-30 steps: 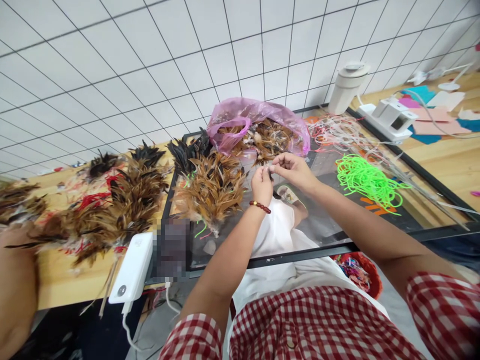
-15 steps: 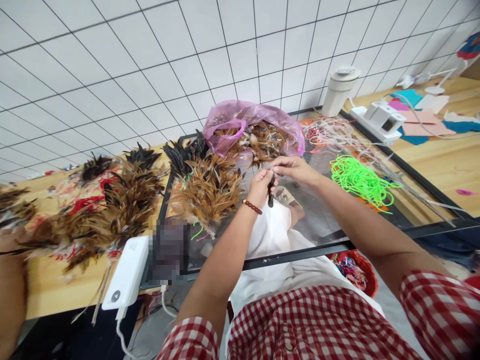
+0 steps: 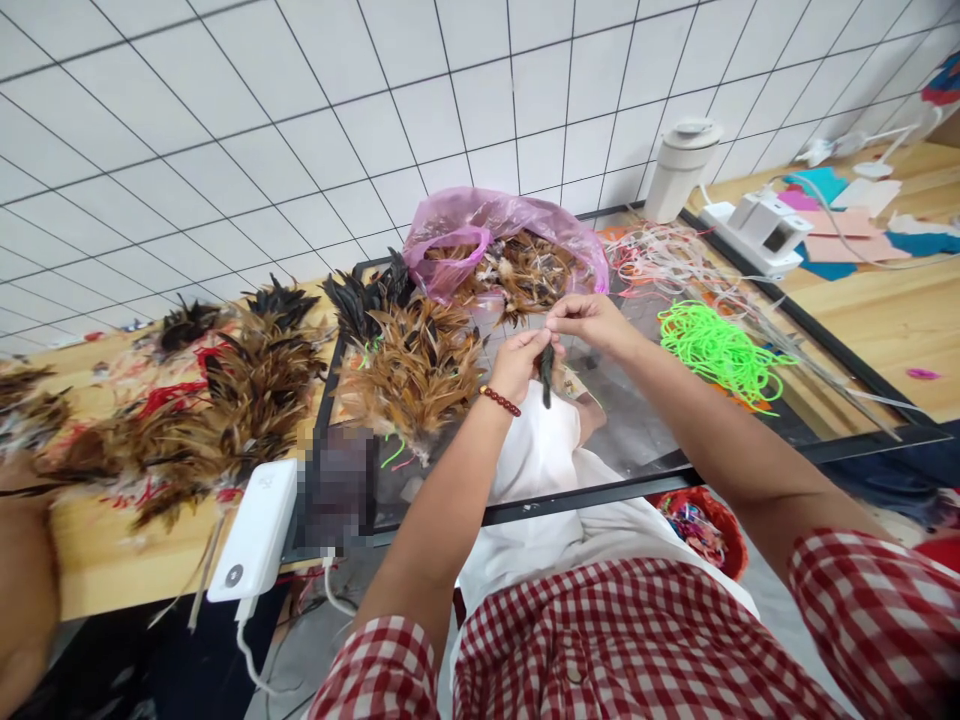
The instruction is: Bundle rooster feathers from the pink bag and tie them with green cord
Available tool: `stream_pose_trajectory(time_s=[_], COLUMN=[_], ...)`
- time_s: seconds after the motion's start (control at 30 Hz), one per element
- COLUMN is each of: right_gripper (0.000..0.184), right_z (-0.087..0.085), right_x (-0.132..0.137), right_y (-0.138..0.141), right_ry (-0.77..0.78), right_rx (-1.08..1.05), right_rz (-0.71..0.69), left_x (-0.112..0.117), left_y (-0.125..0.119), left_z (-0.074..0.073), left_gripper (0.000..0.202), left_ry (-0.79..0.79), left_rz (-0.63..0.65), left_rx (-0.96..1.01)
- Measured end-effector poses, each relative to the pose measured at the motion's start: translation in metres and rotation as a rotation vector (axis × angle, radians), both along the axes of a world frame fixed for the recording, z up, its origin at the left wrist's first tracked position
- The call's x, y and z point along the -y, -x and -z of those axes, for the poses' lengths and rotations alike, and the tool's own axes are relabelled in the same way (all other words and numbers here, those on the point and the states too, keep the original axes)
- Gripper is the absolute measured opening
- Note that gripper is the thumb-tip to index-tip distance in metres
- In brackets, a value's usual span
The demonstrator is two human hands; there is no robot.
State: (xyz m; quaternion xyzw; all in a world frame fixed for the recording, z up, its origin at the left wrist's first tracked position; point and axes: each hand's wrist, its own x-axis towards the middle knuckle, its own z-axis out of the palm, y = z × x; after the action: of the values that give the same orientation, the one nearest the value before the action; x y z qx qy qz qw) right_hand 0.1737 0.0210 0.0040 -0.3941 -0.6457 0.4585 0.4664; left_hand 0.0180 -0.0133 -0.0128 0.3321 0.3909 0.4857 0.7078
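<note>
My left hand [image 3: 520, 364] pinches a dark feather [image 3: 547, 380] whose tip hangs down over the glass tabletop [image 3: 637, 420]. Right beside it, my right hand [image 3: 589, 322] has thumb and forefinger pressed together at the feather's upper end; whatever lies between those fingertips is too small to make out. Just beyond both hands, a pink plastic bag [image 3: 517, 205] lies open with brown feathers [image 3: 536, 270] in it. To the left of my hands spreads a heap of brown and black feathers [image 3: 420, 365] on the glass.
Bright green cord [image 3: 716, 350] and pale strings [image 3: 675, 262] lie to the right. Behind them stand a white cup [image 3: 682, 170] and a power strip [image 3: 750, 240]. A white power bank [image 3: 255, 530] sits at the left edge, near more feathers [image 3: 255, 400] and another person's arm [image 3: 26, 580].
Both hands have shifted slightly, still close together. My right fingers are straighter, and more of the dark feather shows below my left hand. The camera view has tilted a little.
</note>
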Motion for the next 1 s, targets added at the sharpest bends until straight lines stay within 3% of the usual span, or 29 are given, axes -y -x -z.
stream_pose_trajectory(time_s=[0.2, 0.4, 0.6, 0.7, 0.8, 0.93, 1.0], right_gripper=[0.036, 0.017, 0.022, 0.033, 0.040, 0.031, 0.034], right_z=[0.011, 0.030, 0.007, -0.003, -0.003, -0.001, -0.006], right_x=[-0.009, -0.022, -0.026, -0.034, -0.045, -0.055, -0.054], right_y=[-0.003, -0.024, 0.001, 0.028, 0.052, 0.061, 0.053], right_ry=[-0.048, -0.160, -0.172, -0.192, -0.188, -0.159, -0.150], right_rx=[-0.034, 0.327, 0.812, 0.932, 0.981, 0.849, 0.750], right_rz=[0.258, 0.444, 0.286, 0.307, 0.305, 0.021, -0.013], left_x=[-0.002, -0.004, -0.006, -0.006, -0.005, -0.004, -0.004], left_y=[0.008, 0.008, 0.000, -0.003, -0.005, -0.006, -0.006], left_z=[-0.015, -0.011, 0.000, 0.003, 0.004, 0.005, 0.005], left_gripper=[0.023, 0.024, 0.027, 0.026, 0.026, 0.027, 0.026], left_ry=[0.076, 0.135, 0.104, 0.073, 0.067, 0.055, 0.052], left_rz=[-0.250, -0.306, -0.432, -0.461, -0.487, -0.536, -0.537], left_rx=[0.272, 0.300, 0.270, 0.268, 0.275, 0.234, 0.231])
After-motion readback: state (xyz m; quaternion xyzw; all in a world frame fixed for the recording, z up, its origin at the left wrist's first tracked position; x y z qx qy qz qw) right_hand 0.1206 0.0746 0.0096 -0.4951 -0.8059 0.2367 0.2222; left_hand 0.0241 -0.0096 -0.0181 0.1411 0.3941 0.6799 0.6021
